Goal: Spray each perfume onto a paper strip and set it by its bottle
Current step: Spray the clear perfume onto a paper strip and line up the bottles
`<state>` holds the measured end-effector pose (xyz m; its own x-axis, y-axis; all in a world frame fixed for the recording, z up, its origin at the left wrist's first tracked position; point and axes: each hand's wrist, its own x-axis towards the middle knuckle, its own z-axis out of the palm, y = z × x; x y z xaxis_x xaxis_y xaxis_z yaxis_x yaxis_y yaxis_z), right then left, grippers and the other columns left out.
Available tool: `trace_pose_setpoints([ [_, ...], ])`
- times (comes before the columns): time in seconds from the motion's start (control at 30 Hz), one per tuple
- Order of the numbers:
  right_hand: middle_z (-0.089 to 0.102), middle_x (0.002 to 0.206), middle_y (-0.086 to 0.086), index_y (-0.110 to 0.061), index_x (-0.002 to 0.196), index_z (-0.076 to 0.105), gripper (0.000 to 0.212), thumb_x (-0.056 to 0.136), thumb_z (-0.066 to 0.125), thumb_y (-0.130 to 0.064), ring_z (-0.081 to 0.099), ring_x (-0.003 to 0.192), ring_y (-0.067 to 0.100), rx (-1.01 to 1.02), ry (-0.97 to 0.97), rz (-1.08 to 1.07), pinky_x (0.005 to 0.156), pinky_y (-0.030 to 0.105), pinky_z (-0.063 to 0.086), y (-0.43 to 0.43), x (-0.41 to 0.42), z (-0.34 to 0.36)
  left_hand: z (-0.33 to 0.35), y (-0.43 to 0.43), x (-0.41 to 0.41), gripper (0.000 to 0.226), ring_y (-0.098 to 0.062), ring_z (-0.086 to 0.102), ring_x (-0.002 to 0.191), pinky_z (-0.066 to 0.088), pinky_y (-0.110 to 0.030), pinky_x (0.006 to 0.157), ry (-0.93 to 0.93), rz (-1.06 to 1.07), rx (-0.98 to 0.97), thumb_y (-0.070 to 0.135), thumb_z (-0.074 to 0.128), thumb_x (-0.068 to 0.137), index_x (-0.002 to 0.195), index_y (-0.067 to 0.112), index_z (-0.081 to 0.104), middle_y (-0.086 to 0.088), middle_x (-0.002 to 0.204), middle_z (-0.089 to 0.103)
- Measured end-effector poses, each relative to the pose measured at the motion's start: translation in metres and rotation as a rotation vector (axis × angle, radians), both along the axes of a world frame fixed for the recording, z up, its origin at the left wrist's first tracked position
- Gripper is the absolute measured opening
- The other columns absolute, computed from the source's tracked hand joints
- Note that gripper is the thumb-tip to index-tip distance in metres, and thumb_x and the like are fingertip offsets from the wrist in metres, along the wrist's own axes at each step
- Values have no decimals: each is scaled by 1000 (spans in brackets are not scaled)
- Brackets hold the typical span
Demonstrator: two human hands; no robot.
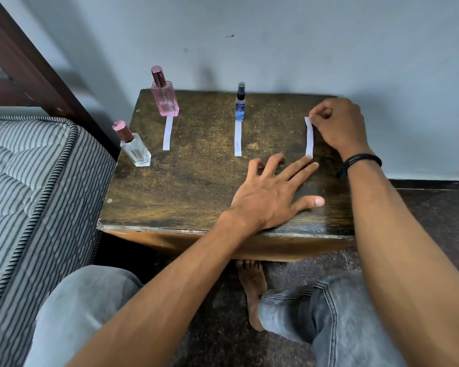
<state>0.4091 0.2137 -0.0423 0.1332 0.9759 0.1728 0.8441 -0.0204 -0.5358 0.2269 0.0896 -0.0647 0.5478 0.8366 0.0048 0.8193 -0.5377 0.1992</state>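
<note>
last strip in hand, its bottle far away

three strips of paper lie on the wooden table (pixel 186 186). one strip (pixel 167 133) sits just in front of the pink bottle (pixel 164 94). another strip (pixel 238 138) sits just in front of the small blue bottle (pixel 240 102). the third strip (pixel 309 136) is at the right side of the table, long way pointing from the wall toward the person.

the right hand (pixel 337 125) pinches the far end of this strip with thumb and finger closed on it. the left hand (pixel 273 192) lies flat and open, fingers spread, fingertips touching the table just by the strip's near end, holding nothing.

the clear bottle (pixel 133 144) stands at the far left edge with no strip by it. i think this strip belongs to it. the bottle is well apart from both hands, and the left hand is nearer to it.
</note>
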Motion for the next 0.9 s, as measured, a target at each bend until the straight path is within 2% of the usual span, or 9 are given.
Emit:
trace_pose_setpoints([
  [0.1,75,102,2,-20,102,77,15,97,64,-25,65,92,17,16,-65,11,78,26,43,-2,1,1,0,0,-1,76,-26,22,149,23,-53,112,-7,-15,3,76,13,96,162,36,9,19,169,13],
  [0.2,75,100,3,-20,100,77,14,96,64,-25,67,94,21,20,-88,32,77,27,44,-3,1,2,2,1,-1,72,-24,26,145,24,-52,112,-75,11,-4,74,20,98,160,36,19,16,166,23],
  [0.3,74,100,2,-20,100,77,14,96,65,-25,66,93,20,20,-88,35,78,27,43,-4,1,3,2,2,-1,68,-22,30,142,24,-49,111,-121,33,3,71,26,99,157,34,29,15,161,32],
  [0.57,75,102,4,-20,100,77,13,96,66,-25,68,98,23,7,-76,15,82,33,51,-4,1,4,2,4,-1,59,-20,33,138,25,-46,109,-181,62,1,67,34,100,145,31,49,16,153,42],
  [0.8,75,102,5,-18,99,77,13,96,66,-24,67,94,21,8,-66,1,78,28,46,-2,3,3,2,3,-1,58,-20,33,137,27,-47,108,-164,63,11,66,37,100,144,31,50,15,152,42],
  [0.9,75,101,5,-18,99,77,13,96,66,-23,62,88,15,4,-55,-5,77,27,44,-2,3,3,3,3,-1,58,-20,33,137,27,-47,109,-158,62,13,66,37,100,144,31,49,15,152,42],
])
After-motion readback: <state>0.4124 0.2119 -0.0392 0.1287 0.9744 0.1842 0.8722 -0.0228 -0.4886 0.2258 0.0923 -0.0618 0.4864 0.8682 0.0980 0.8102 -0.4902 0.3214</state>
